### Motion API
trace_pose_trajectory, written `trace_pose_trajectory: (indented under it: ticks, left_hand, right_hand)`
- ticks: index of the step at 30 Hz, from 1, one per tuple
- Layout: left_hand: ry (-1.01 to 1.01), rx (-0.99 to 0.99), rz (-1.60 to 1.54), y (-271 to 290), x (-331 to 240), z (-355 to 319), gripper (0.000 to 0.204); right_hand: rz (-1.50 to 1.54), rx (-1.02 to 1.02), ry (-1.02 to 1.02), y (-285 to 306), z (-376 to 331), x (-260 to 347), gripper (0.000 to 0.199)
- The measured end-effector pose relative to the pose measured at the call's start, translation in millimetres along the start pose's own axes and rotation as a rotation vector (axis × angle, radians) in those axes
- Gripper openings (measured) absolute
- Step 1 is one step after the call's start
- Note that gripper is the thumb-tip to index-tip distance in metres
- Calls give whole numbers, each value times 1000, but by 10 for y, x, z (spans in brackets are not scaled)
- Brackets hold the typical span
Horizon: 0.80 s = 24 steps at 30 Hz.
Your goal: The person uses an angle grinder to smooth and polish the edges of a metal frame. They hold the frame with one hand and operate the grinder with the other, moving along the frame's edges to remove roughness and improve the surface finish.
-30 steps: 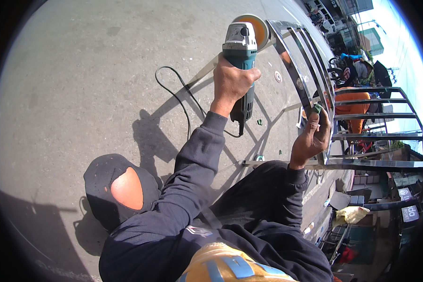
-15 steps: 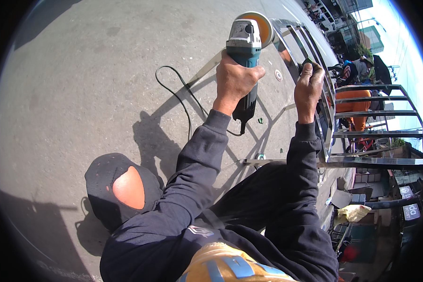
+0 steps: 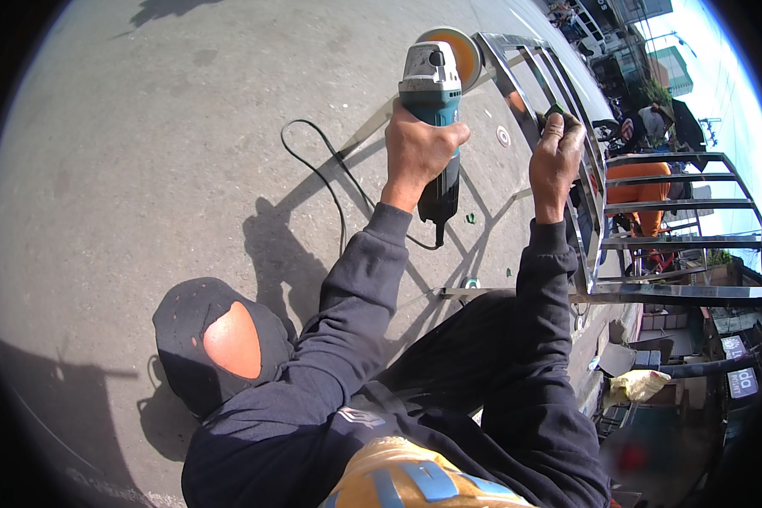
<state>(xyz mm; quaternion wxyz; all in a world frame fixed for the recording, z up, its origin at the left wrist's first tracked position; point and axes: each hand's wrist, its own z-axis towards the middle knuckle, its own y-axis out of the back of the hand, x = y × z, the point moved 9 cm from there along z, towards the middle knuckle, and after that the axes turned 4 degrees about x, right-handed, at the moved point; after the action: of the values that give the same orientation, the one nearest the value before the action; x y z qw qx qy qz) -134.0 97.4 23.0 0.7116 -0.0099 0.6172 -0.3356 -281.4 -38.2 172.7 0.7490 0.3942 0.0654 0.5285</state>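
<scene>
The person's left hand [image 3: 417, 151] is wrapped tight around the body of a teal and grey angle grinder [image 3: 433, 102], fingers curled all the way round the barrel with the thumb side facing up. The left arm in a dark long sleeve runs pretty much straight out from the shoulder, wrist level, so the tool points away from the body. The grinder's round tan polishing disc [image 3: 457, 51] sits at the far end, right up against the top bar of a shiny stainless steel tube frame [image 3: 586, 222] lying on the grey concrete ground [image 3: 144, 169]. Can't quite tell if the disc is actually touching the metal or just beside it.

The right hand [image 3: 554, 161] is reached out further right, arm also extended, and closed down over one of the frame's upright bars. A small dark green thing [image 3: 555, 110] pokes out above the knuckles, too small to say what it is. The fingers look clenched, palm down on the steel.

A black power cord [image 3: 334, 182] loops off the grinder's tail across the ground. Down low there's a dark knee with a big tear in the fabric [image 3: 229, 339]. Another person in orange trousers [image 3: 639, 186] crouches behind the frame, well apart from the hands.
</scene>
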Motion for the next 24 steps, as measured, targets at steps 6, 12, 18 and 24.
trace_pose_trajectory:
  ticks: [6,12,18,24]
  left_hand:
    - [79,24,-35,27,152,24,45]
    - [157,-120,-58,153,459,-138,44]
    - [374,-118,-230,353,779,-294,35]
    - [397,-256,-395,515,696,-592,34]
  right_hand:
    - [-32,-16,-20,-9,-6,-15,32]
    - [-5,13,19,-42,22,117,29]
    - [-290,-18,640,-359,185,900,20]
    - [-511,83,854,-812,392,1191,21]
